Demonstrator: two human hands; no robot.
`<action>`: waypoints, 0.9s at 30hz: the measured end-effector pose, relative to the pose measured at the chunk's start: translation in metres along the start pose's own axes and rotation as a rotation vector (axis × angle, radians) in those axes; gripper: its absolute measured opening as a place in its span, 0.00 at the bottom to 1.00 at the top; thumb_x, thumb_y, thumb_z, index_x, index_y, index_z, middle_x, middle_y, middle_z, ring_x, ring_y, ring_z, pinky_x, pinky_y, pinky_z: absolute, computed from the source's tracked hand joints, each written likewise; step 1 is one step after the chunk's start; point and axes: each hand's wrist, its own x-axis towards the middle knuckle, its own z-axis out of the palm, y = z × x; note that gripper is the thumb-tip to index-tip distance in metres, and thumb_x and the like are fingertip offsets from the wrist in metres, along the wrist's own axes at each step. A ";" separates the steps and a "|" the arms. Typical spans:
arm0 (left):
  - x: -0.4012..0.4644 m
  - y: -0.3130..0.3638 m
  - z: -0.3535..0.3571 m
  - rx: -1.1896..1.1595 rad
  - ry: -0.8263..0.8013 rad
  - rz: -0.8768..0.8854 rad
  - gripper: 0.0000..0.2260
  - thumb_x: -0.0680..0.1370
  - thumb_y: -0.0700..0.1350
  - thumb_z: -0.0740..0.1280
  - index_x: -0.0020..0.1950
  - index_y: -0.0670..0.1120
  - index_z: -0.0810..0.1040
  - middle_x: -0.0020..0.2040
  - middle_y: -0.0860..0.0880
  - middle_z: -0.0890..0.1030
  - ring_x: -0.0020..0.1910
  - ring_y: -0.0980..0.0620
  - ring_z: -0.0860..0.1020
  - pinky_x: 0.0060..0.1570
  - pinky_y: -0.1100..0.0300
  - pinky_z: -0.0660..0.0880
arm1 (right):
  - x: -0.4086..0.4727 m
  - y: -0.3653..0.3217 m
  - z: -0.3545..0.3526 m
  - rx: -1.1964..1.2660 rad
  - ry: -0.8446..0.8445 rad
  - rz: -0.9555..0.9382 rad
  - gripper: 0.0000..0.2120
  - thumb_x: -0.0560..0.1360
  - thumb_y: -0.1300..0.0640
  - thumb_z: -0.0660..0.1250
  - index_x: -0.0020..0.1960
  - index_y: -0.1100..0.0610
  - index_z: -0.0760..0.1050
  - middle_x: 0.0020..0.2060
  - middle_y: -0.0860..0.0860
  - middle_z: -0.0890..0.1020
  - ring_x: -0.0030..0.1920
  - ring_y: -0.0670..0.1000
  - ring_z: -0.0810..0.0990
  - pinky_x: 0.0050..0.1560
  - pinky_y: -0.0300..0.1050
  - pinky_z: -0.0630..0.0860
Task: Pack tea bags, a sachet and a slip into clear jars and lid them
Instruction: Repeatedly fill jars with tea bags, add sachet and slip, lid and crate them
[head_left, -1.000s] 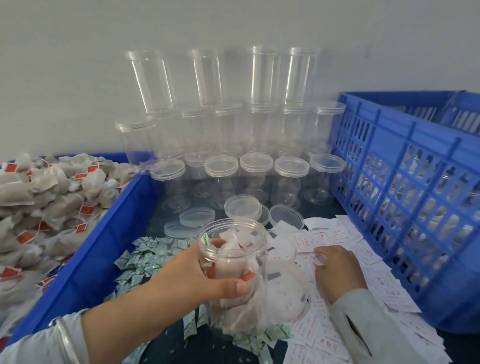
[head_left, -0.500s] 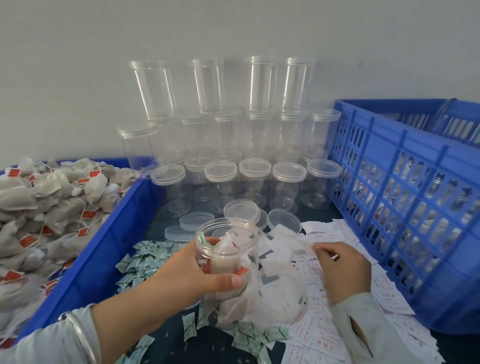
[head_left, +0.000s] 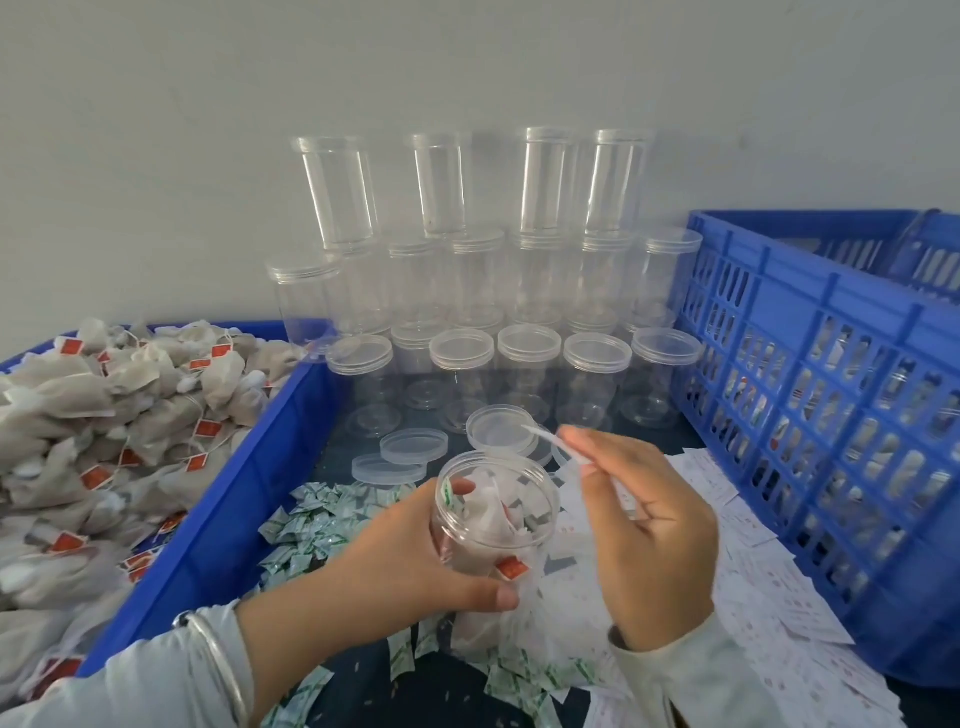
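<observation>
Tea bags (head_left: 104, 415) left, crate (head_left: 831, 389) right, stacked jars (head_left: 493, 291) behind loose lids (head_left: 415, 447).

Even, soft, fairly bright light — no hard shadows. Pale glints streak the stacked clear jars (head_left: 540, 182). Wide-angle bending bows the blue crate (head_left: 831, 374) at the edge; the right hand (head_left: 649, 530) is motion-blurred — fingertips smeared.

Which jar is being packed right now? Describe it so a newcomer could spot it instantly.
Start at the stack of empty clear jars against the wall, between the two blue crates. Come forward past the loose lids to the person's hands: the left hand grips the jar being packed. Unlike the stacked jars, it is lidless and holds tea bags, with the right hand bringing a paper slip to its mouth.
</observation>
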 end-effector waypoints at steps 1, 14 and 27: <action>-0.001 0.001 0.000 0.011 -0.010 0.019 0.37 0.52 0.64 0.79 0.57 0.63 0.69 0.49 0.71 0.79 0.48 0.71 0.77 0.42 0.80 0.69 | 0.001 -0.005 0.006 -0.008 -0.059 -0.049 0.10 0.73 0.59 0.62 0.51 0.52 0.79 0.46 0.39 0.81 0.48 0.40 0.80 0.52 0.31 0.75; -0.003 0.001 0.002 0.101 0.051 0.088 0.32 0.55 0.59 0.77 0.56 0.65 0.67 0.46 0.62 0.81 0.42 0.64 0.79 0.38 0.71 0.75 | -0.012 -0.007 0.017 -0.326 -0.624 -0.014 0.25 0.75 0.41 0.51 0.42 0.52 0.84 0.45 0.42 0.84 0.60 0.44 0.70 0.60 0.49 0.70; -0.014 0.024 0.006 0.017 0.125 0.250 0.33 0.57 0.58 0.78 0.57 0.72 0.67 0.54 0.72 0.75 0.52 0.69 0.76 0.44 0.79 0.70 | 0.005 -0.034 -0.024 -0.349 -0.623 -0.275 0.13 0.69 0.47 0.65 0.46 0.53 0.82 0.48 0.47 0.81 0.50 0.48 0.79 0.49 0.49 0.78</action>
